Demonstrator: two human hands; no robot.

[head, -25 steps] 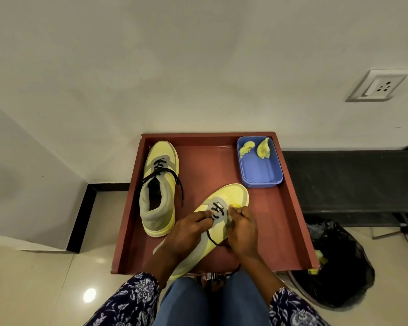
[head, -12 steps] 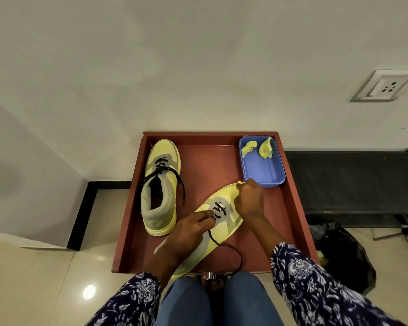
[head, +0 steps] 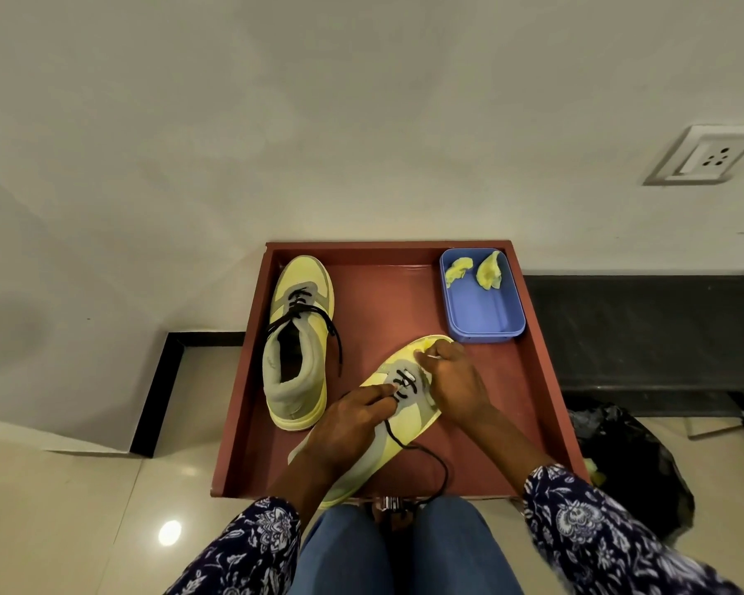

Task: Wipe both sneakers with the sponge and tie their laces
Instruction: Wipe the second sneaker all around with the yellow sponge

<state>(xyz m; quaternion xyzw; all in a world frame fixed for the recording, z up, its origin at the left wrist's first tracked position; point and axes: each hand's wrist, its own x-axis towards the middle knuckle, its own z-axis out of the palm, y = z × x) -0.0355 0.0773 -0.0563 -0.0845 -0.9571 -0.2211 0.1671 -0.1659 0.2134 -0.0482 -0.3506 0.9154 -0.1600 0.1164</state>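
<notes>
A: What's on the tray [head: 250, 380], left to right?

B: Left shoe [head: 298, 337] sits along the tray's 9 o'clock edge, upright, toe at 12. Black lace [head: 335, 337] is loose, ends draped over both sides of the collar.

A: Second shoe?

B: Right shoe [head: 404, 427] lies near tray centre toward 6 o'clock, slanted, toe aimed at about 1. Heel end reaches the near rim. Its lace [head: 437, 463] trails off the side in a loose loop down to the 6 o'clock rim.

A: Hands?

B: Left hand [head: 353, 423] rests on the midfoot of the right shoe, fingers curled at the eyelets; looks like it's gripping the lace there, but the exact contact is hidden. Right hand [head: 452, 380] is over the toe, fingers curled down, clenched on a small yellow sponge [head: 422, 347] pressed against the toe cap. Only a bit of the sponge shows.

A: Anything else?

B: Blue tub [head: 482, 324] at the tray's 1 o'clock corner, just beyond the right shoe's toe. Two yellow sponge scraps [head: 488, 272] at its far end. Wall socket [head: 705, 156] at 2 o'clock on the wall. Black bag [head: 632, 461] on the floor at 4 o'clock, beside the tray.
</notes>
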